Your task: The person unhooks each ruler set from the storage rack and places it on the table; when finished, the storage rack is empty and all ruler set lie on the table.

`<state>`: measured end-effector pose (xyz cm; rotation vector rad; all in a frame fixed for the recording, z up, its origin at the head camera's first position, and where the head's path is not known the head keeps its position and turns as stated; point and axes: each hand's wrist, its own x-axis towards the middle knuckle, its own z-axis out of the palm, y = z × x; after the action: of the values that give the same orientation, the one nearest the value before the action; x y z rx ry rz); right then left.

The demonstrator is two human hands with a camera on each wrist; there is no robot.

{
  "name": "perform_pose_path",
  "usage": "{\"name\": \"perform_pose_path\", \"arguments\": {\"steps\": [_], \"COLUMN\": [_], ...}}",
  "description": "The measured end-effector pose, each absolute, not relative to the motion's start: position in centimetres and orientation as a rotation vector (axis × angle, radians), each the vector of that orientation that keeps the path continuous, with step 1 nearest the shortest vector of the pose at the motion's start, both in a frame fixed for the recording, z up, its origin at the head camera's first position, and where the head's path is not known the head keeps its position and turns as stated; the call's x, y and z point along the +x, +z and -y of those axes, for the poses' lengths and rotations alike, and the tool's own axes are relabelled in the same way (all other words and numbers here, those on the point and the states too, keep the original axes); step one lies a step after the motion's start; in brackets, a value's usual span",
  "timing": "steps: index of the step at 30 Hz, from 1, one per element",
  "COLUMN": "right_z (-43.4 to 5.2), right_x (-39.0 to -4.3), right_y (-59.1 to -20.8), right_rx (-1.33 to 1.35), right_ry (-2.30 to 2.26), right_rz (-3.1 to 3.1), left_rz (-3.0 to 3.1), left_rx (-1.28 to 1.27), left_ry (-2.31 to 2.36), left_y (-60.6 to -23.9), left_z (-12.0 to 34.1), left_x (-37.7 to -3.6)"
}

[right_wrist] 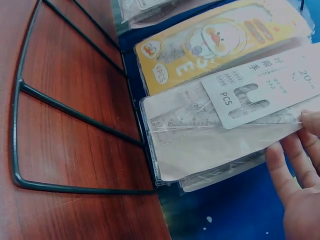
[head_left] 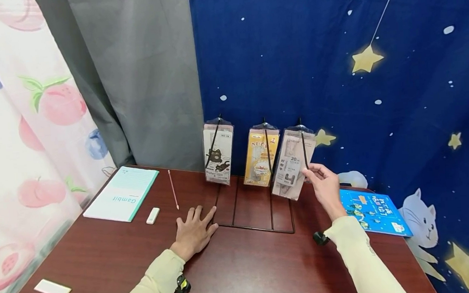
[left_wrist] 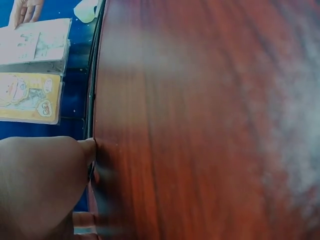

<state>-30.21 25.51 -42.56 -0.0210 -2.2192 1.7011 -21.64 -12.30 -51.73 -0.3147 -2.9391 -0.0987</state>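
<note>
Worktop (head_left: 247,272) before blue curtain (head_left: 260,49) | I see right hand (head_left: 324,188) pinching pale pack (head_left: 292,160) by its edge; pack just left of it, long axis steep, foot leaning left | left hand (head_left: 193,231) spread, farther off

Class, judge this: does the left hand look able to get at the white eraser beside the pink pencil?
Probably yes: the left hand lies spread on the tabletop, the white eraser sits nearby, and nothing shows in the way between them.

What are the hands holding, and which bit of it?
The right hand pinches the pale ruler packet by its right side edge, below the middle. The left hand lies spread on the table, holding nothing.
</note>
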Motion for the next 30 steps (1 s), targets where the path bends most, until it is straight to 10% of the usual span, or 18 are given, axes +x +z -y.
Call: {"name": "perform_pose_path", "arguments": {"steps": [30], "right_z": [-25.5], "right_x": [-18.3], "right_y": [-41.7], "right_rx": [-0.015], "right_ry": [1.541], "right_rz": [2.423], "left_rz": [2.93], "left_rx": [-0.35], "left_ry": [-0.07], "left_y": [-53.2], "left_z": [12.9], "left_x": [-22.5]}}
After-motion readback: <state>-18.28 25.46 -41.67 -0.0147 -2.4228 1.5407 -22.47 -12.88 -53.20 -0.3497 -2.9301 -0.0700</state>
